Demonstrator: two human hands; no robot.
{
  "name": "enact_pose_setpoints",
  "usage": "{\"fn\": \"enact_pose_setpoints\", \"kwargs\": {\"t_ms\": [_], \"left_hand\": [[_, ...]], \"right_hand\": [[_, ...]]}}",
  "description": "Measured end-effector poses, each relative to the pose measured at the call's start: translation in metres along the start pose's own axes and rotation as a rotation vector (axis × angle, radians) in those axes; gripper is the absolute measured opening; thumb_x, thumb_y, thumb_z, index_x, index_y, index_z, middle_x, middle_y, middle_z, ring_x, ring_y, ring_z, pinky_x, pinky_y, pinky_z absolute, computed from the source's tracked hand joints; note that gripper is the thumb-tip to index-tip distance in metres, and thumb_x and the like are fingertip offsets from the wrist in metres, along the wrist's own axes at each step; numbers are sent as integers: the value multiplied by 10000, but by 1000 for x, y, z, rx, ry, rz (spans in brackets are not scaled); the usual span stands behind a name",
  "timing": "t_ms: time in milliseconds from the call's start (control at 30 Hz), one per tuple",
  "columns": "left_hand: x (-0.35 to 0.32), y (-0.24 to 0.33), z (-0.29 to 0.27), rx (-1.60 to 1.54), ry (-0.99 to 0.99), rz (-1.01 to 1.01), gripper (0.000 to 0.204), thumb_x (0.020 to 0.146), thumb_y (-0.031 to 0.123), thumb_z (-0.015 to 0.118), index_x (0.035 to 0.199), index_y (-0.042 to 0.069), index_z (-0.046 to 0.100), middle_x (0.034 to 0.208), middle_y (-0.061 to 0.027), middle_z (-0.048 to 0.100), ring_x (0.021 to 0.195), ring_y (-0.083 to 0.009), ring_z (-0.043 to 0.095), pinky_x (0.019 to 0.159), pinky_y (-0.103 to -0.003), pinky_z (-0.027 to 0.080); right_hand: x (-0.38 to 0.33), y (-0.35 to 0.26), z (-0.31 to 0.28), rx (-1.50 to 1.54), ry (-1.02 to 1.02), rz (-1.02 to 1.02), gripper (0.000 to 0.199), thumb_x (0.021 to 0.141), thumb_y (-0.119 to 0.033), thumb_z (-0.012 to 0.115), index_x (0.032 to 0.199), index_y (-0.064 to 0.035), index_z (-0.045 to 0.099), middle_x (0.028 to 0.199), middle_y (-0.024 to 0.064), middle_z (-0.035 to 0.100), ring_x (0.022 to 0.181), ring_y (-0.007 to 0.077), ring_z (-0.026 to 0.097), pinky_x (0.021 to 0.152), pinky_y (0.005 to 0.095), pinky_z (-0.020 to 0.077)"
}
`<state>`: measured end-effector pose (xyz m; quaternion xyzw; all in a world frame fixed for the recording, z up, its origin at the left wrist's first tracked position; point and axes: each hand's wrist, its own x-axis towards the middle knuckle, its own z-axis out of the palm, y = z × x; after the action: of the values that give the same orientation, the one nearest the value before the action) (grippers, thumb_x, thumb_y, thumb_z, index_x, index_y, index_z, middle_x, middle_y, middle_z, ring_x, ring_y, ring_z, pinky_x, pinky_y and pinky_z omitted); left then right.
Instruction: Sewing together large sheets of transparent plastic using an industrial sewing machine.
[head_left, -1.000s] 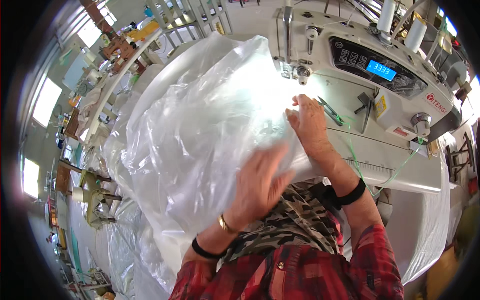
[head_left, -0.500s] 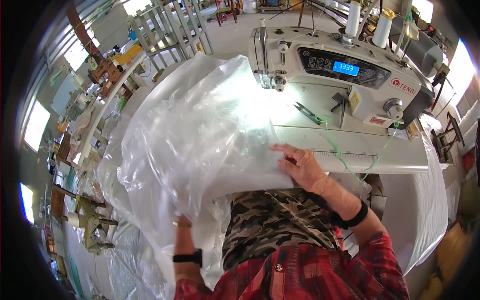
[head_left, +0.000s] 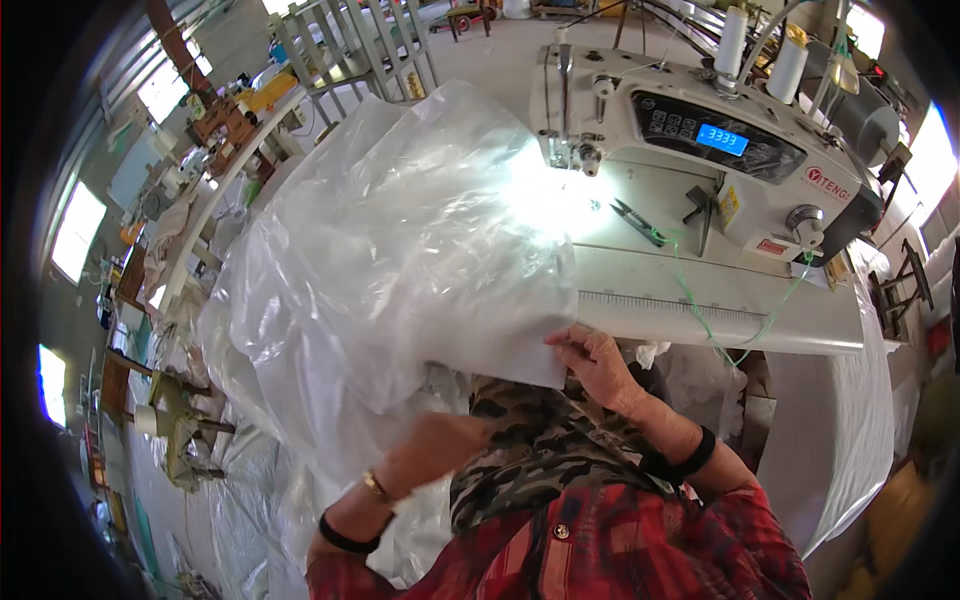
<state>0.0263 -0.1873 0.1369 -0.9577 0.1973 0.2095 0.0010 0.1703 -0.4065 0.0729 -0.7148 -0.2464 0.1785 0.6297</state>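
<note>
A large translucent plastic sheet [head_left: 390, 240] lies crumpled over the left of the sewing table and hangs toward my lap. My right hand [head_left: 597, 368] pinches its near right corner between thumb and fingers, just off the table's front edge. My left hand [head_left: 432, 455] is smeared by motion in front of the sheet's hanging part, low over my lap; its fingers cannot be made out. Beyond the sheet, the sewing machine [head_left: 700, 130] shines a bright lamp on its needle area. Thread snips [head_left: 638, 222] rest on the table right of the needle.
Green thread [head_left: 690, 295] loops from the snips over the table's front edge. A small black tool [head_left: 701, 212] lies beside the machine's base. White thread cones [head_left: 733, 45] stand on top. A grey slatted rack [head_left: 350, 60] is behind the sheet, and a curved bench edge [head_left: 200, 215] runs along the left.
My left hand has come out from under the sheet and swung right, over my lap. My right hand has moved down slightly, now pinching the sheet's corner. The sheet's near edge lies flatter.
</note>
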Motion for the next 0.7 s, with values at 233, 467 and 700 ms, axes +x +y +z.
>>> {"fn": "enact_pose_setpoints", "kwargs": {"t_ms": [233,467,700], "left_hand": [[87,-4,-71,-265,929,21,329,921,121,564,1242,54,598,1219,-149,627,1143,-297,580,965,-398,458],[101,-112,-37,-582,1016,-180,273,961,126,543,1208,52,634,1256,-139,629,1114,-258,615,937,-355,489],[77,-92,-53,-676,1064,-83,247,940,91,588,1170,22,646,1166,-139,673,1096,-285,627,904,-348,498]], "right_hand": [[3,-25,11,5,21,-15,168,937,-25,539,1066,12,640,773,17,617,667,80,556,621,239,476],[-24,-15,-46,-20,-67,125,186,953,-40,528,1069,0,667,800,1,633,713,68,577,654,244,491],[16,-115,-32,-315,-56,-50,322,975,-122,476,1231,46,574,919,144,691,739,196,697,568,322,513]]}}
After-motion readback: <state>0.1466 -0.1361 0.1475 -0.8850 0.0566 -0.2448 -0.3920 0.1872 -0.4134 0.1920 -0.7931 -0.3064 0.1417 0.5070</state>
